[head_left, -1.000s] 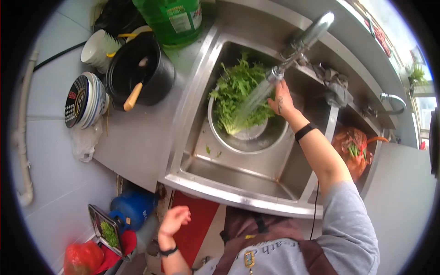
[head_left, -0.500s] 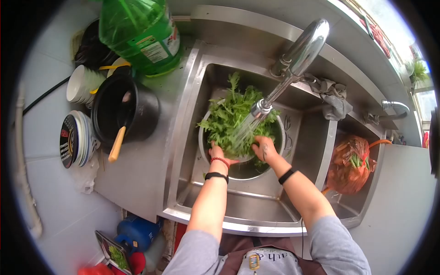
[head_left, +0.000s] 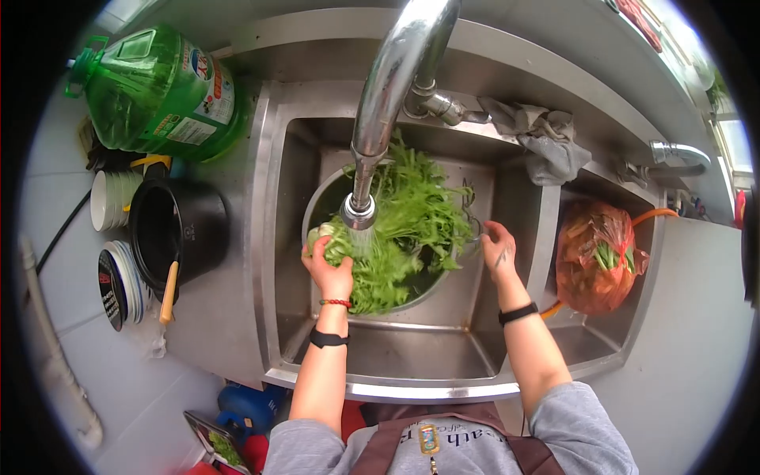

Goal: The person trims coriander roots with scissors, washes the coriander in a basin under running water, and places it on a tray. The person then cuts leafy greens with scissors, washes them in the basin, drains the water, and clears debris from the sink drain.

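Leafy greens (head_left: 416, 210) lie across a round metal basin (head_left: 412, 305) inside the sink, with their pale stem ends at the left. My left hand (head_left: 326, 269) is closed around these stem ends under the faucet head (head_left: 359, 212). Water runs from the faucet onto the greens beside my fingers. At the right side of the basin, my right hand (head_left: 499, 252) is off the greens, its fingers apart and bent, with nothing seen in them. The lower leaves hide part of the basin's inside.
A red plastic bag (head_left: 598, 269) of vegetables sits in the smaller right sink. Grey rags (head_left: 554, 150) lie behind the divider. On the left counter stand a green jug (head_left: 162, 95), a black pot (head_left: 202, 229) with a wooden-handled utensil, stacked bowls (head_left: 111, 198) and plates (head_left: 123, 277).
The greens have swung round so their stem ends point left. My left hand has moved left with the stems, my right hand has come away rightward, and the camera view has shifted.
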Tool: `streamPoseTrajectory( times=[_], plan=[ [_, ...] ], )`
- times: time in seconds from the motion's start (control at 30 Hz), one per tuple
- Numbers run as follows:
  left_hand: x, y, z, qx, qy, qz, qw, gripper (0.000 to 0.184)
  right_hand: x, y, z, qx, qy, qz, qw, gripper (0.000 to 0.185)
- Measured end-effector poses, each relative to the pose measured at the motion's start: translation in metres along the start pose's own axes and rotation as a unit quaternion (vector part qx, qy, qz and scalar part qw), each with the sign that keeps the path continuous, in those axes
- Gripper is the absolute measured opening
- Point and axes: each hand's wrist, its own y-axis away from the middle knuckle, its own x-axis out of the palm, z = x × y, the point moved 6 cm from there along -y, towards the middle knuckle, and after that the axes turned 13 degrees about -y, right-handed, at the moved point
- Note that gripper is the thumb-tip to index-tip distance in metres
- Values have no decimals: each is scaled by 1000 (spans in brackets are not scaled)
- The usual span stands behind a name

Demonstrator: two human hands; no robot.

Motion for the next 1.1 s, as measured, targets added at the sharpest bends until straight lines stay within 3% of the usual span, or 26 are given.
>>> streamPoseTrajectory(
  times=[0.03,0.17,0.27,0.3,0.37,0.47,0.5,0.6,0.67,0.73,0.77,0.87,0.9,1.0,1.03,1.1],
  plan=[
    [-11,-1,-18,80,-70,-15,994,50,10,-20,-35,59,-4,-2,998,29],
    [-31,1,-66,226,-237,16,945,57,56,-68,-108,-22,301,48,952,22],
    [-7,14,-89,302,-219,170,912,66,87,-74,-134,-2,296,21,955,36],
    [4,16,-83,261,-147,218,929,70,86,-70,-127,17,228,-51,972,39],
    [35,16,-61,171,2,306,936,82,82,-57,-97,57,187,-52,979,39],
    [66,6,-20,129,-192,174,957,88,79,-61,-111,113,157,-36,981,38],
    [72,5,-31,106,-209,207,950,90,78,-59,-100,104,184,-24,977,38],
    [110,18,-54,198,-200,178,943,93,76,-60,-87,101,234,-15,967,41],
    [133,20,-57,172,-275,205,924,98,74,-55,-80,109,231,12,967,44],
    [146,22,-53,131,-340,249,897,101,68,-53,-81,121,215,-30,969,42],
    [144,19,-51,110,-351,218,904,97,64,-52,-82,127,208,-51,968,41],
    [141,20,-37,73,-300,261,915,85,57,-54,-90,83,89,-88,989,34],
    [132,19,-34,100,-241,196,945,66,53,-45,-71,40,-38,-111,992,29],
    [89,18,-39,132,-150,142,970,56,51,-42,-43,43,-198,-7,979,33],
    [71,17,-42,134,-104,133,976,51,44,-22,4,36,-271,7,962,42],
    [34,22,-59,170,-109,96,975,53,41,7,53,-46,-194,102,975,47]
  ],
)
